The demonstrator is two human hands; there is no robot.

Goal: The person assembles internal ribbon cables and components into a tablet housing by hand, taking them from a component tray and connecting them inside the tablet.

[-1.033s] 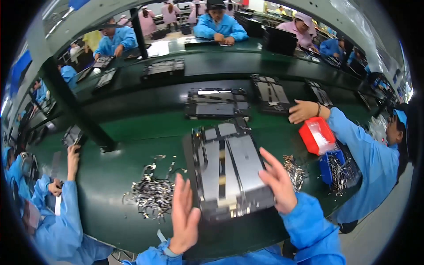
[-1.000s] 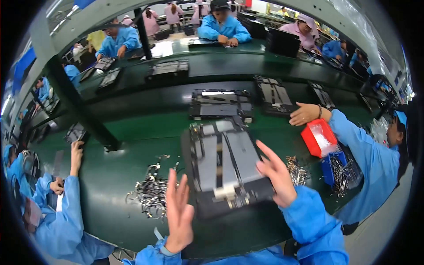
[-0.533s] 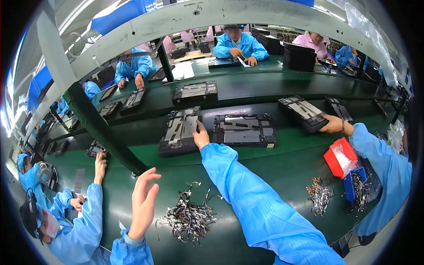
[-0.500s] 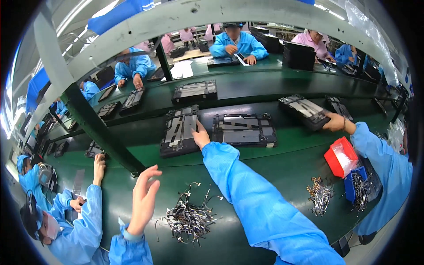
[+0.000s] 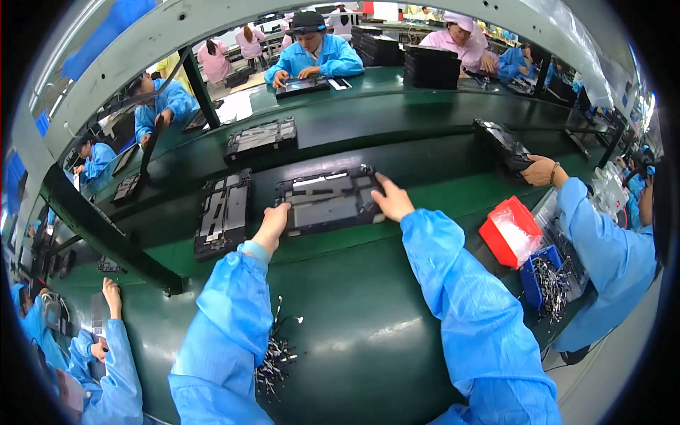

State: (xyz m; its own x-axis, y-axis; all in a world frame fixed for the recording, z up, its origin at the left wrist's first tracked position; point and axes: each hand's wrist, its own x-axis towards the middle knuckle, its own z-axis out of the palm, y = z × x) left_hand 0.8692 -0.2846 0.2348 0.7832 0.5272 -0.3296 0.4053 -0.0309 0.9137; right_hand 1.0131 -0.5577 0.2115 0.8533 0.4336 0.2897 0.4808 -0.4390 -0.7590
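A flat black-and-grey device chassis (image 5: pixel 329 202), with strips across its face, lies on the green bench in front of me. My left hand (image 5: pixel 272 225) holds its left edge near the front corner. At its right edge, the fingers of my right hand (image 5: pixel 394 201) grip the side, with the thumb on top. A stack of similar chassis (image 5: pixel 225 212) sits just left of my left hand. Partly hidden by my left sleeve is a tangled pile of thin black cables (image 5: pixel 278 365) with light connectors.
To the right stand a red bin (image 5: pixel 489 234) and a blue bin (image 5: pixel 528 283) of cables. A co-worker's hand (image 5: pixel 542 171) holds more chassis (image 5: pixel 501 145) at the right. Another stack (image 5: pixel 262 138) lies farther back. A dark post (image 5: pixel 106 227) rises at the left.
My right hand has left the left-hand stack for the chassis's right edge. My left hand has come from beside the cable pile to its left edge. The view has shifted right.
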